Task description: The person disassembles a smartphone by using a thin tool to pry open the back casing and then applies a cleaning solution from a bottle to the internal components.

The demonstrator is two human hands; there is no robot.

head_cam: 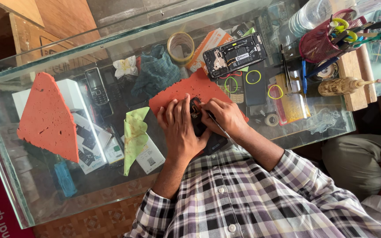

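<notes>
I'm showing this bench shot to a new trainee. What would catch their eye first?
Probably the two hands meeting at the middle of the glass counter: the left hand cups a small dark device while the right hand works at it with a thin tool, over an orange-red foam mat. Next, the triangular orange-red foam piece at the left, and the opened phone lying beyond the hands.

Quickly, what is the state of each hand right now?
Left hand: closed around a small dark device, holding it on the red mat.
Right hand: closed on a thin tool, touching the same device.
</notes>
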